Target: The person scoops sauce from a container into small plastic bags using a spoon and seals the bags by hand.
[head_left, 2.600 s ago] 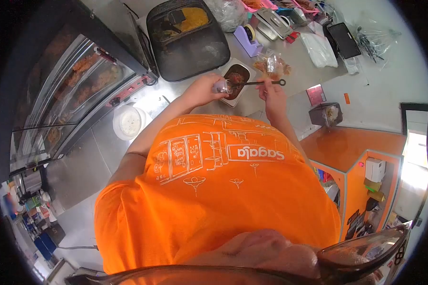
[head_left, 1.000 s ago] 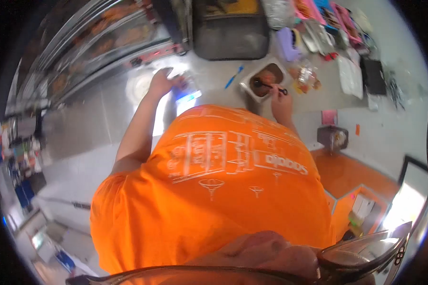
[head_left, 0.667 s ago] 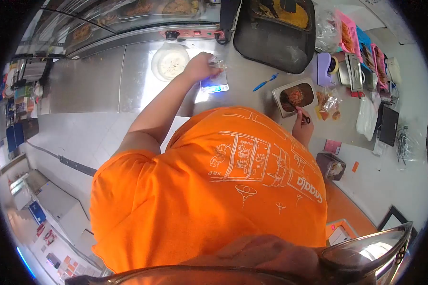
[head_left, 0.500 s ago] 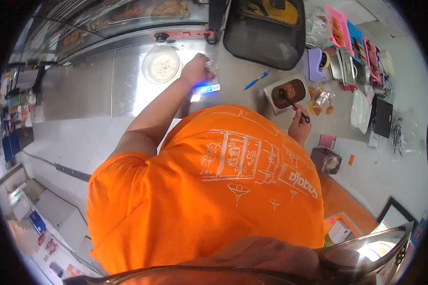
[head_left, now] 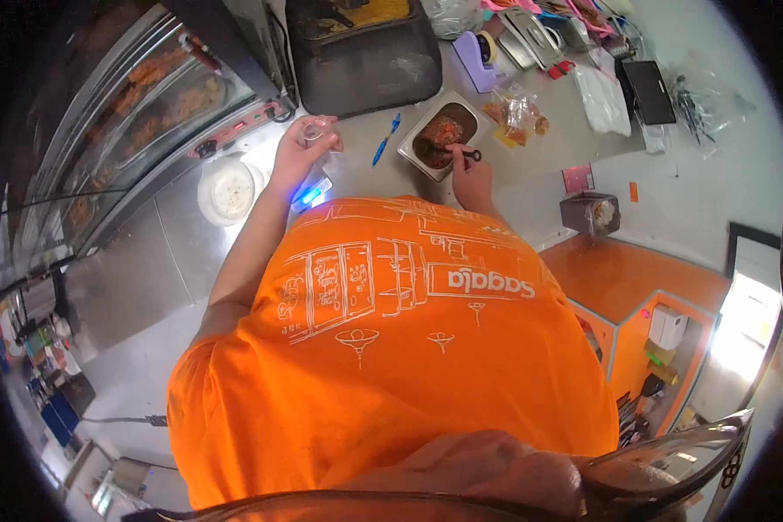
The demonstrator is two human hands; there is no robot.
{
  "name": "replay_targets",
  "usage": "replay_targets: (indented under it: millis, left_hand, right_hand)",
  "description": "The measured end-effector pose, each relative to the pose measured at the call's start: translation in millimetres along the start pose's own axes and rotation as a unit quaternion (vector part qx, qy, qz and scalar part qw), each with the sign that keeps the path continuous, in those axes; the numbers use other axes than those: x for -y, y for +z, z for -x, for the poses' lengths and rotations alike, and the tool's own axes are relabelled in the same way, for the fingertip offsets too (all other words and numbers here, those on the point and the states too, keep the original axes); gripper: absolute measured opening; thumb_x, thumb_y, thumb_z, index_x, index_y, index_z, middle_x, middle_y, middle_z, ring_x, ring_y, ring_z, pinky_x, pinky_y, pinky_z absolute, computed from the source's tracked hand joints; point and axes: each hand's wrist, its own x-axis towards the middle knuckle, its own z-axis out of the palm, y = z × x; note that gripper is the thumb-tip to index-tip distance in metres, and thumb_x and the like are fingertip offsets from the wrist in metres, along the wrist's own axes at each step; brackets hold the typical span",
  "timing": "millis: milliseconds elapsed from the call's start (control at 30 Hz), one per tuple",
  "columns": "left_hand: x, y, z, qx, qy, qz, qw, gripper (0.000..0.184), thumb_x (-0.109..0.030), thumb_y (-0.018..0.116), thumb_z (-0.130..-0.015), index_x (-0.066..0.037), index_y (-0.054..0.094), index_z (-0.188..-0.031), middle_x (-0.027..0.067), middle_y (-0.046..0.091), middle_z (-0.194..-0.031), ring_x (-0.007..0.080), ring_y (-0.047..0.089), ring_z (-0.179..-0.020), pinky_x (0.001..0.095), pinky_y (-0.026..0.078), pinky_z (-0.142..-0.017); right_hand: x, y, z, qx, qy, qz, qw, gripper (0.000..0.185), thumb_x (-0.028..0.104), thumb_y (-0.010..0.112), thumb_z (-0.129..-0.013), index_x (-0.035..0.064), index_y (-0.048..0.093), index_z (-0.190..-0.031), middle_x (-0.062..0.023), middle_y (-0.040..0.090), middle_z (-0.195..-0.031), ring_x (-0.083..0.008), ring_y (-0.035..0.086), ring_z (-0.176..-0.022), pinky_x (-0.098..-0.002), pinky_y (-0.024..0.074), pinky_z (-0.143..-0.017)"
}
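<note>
My left hand (head_left: pixel 301 150) is closed round a small clear cup (head_left: pixel 313 132), just above a scale with a lit blue display (head_left: pixel 311 193). My right hand (head_left: pixel 472 181) grips the dark handle of a ladle (head_left: pixel 471 155), whose head lies in the red-brown sauce. That sauce (head_left: pixel 444 130) fills part of a metal container (head_left: pixel 416 158) on the steel counter. A blue pen (head_left: pixel 386 140) rests between my two hands. To the left of my left hand is a round tub (head_left: pixel 230 190) with white contents.
A large black tray (head_left: pixel 365 74) stands behind the pen. Right of the sauce container are a clear bag of food (head_left: pixel 518 117), a purple tape dispenser (head_left: pixel 478 61), white bags (head_left: pixel 602 100) and a black phone-like slab (head_left: pixel 649 92). A glass food display (head_left: pixel 139 113) is at the left.
The view has swung round. My left hand with the cup, earlier at the sauce container, moved left to the scale and now shows slightly raised from it. The ladle stays in my right hand.
</note>
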Motion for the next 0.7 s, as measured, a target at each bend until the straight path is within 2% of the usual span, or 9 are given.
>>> replay_targets:
  millis: [67, 100, 200, 300, 333, 367, 500, 600, 700]
  left_hand:
    - [-18.1, 12.7, -1.9, 0.012, -0.028, 0.014, 0.999, 0.022, -0.014, 0.063, -0.091, -0.008, 0.055, -0.111, 0.0058, 0.066, -0.099, 0.0075, 0.057, -0.076, 0.0206, 0.043, -0.063]
    - [-17.0, 16.5, -4.6, 0.015, -0.065, 0.009, 0.998, 0.021, -0.019, 0.060, -0.093, -0.010, 0.054, -0.110, 0.0051, 0.066, -0.099, 0.0051, 0.053, -0.073, 0.0190, 0.036, -0.058]
    - [-22.0, 28.3, -9.3, 0.052, -0.112, 0.041, 0.992, 0.021, -0.019, 0.064, -0.092, -0.009, 0.053, -0.106, 0.0016, 0.066, -0.094, 0.0047, 0.055, -0.074, 0.0196, 0.037, -0.058]
    - [-15.9, 37.0, -17.0, 0.110, -0.126, -0.017, 0.986, 0.026, -0.020, 0.065, -0.091, -0.008, 0.052, -0.111, 0.0028, 0.065, -0.094, 0.0067, 0.057, -0.075, 0.0211, 0.041, -0.060]
    - [-11.2, 40.1, -19.9, 0.133, -0.126, -0.043, 0.982, 0.028, -0.019, 0.065, -0.091, -0.009, 0.051, -0.113, 0.0033, 0.064, -0.094, 0.0072, 0.057, -0.075, 0.0216, 0.042, -0.060]
    - [-10.7, 49.0, -22.0, 0.119, -0.120, -0.047, 0.985, 0.030, -0.020, 0.068, -0.089, -0.007, 0.052, -0.111, 0.0025, 0.063, -0.091, 0.0101, 0.060, -0.079, 0.0250, 0.047, -0.068]
    - [-23.7, 71.6, -30.8, 0.141, -0.134, -0.138, 0.971, 0.030, -0.019, 0.074, -0.084, -0.006, 0.055, -0.104, 0.0014, 0.062, -0.092, 0.0098, 0.061, -0.085, 0.0258, 0.048, -0.076]
    - [-11.8, 81.1, -40.8, 0.160, -0.096, -0.124, 0.975, 0.030, -0.018, 0.075, -0.083, -0.003, 0.054, -0.099, 0.0042, 0.065, -0.086, 0.0103, 0.062, -0.080, 0.0256, 0.049, -0.072]
    - [6.0, 85.1, -53.4, 0.156, -0.059, -0.173, 0.971, 0.032, -0.021, 0.079, -0.079, -0.004, 0.056, -0.095, 0.0030, 0.064, -0.085, 0.0102, 0.061, -0.080, 0.0249, 0.049, -0.072]
  right_hand:
    - [-14.2, -0.9, -2.9, -0.031, 0.119, -0.106, 0.987, 0.029, 0.023, 0.048, -0.100, 0.0022, 0.067, -0.099, -0.0074, 0.069, -0.086, -0.0152, 0.058, -0.062, -0.0299, 0.0462, -0.058]
    - [-18.8, -4.4, -4.8, -0.045, 0.174, -0.159, 0.971, 0.030, 0.025, 0.047, -0.100, 0.0033, 0.068, -0.099, -0.0068, 0.069, -0.085, -0.0163, 0.058, -0.061, -0.0314, 0.0462, -0.058]
    - [-11.1, -25.8, -5.6, -0.061, 0.256, -0.290, 0.920, 0.034, 0.025, 0.044, -0.101, 0.0010, 0.067, -0.099, -0.0056, 0.068, -0.084, -0.0096, 0.047, -0.054, -0.0262, 0.0397, -0.051]
    - [-17.4, -33.7, -5.6, -0.080, 0.251, -0.342, 0.902, 0.033, 0.027, 0.046, -0.101, -0.0005, 0.063, -0.106, -0.0083, 0.068, -0.086, -0.0068, 0.040, -0.052, -0.0223, 0.0321, -0.047]
    - [-18.3, -37.0, -4.7, -0.081, 0.239, -0.352, 0.901, 0.032, 0.027, 0.046, -0.101, -0.0003, 0.063, -0.105, -0.0082, 0.067, -0.086, -0.0067, 0.041, -0.052, -0.0221, 0.0321, -0.047]
    - [-14.6, -42.1, -3.4, -0.081, 0.228, -0.360, 0.901, 0.032, 0.027, 0.046, -0.101, -0.0001, 0.063, -0.105, -0.0081, 0.067, -0.086, -0.0066, 0.041, -0.053, -0.0220, 0.0322, -0.048]
    - [-9.7, -56.9, -3.0, -0.098, 0.190, -0.392, 0.895, 0.035, 0.029, 0.045, -0.102, -0.0013, 0.062, -0.104, -0.0068, 0.066, -0.085, -0.0065, 0.040, -0.054, -0.0228, 0.0326, -0.049]
    - [-3.5, -69.0, -1.9, -0.106, 0.160, -0.423, 0.886, 0.034, 0.029, 0.046, -0.102, -0.0003, 0.062, -0.105, -0.0071, 0.065, -0.088, -0.0063, 0.041, -0.056, -0.0221, 0.0333, -0.050]
    - [3.8, -75.6, -2.2, -0.112, 0.138, -0.451, 0.875, 0.033, 0.031, 0.046, -0.102, 0.0014, 0.061, -0.106, -0.0080, 0.064, -0.091, -0.0060, 0.043, -0.060, -0.0214, 0.0340, -0.051]
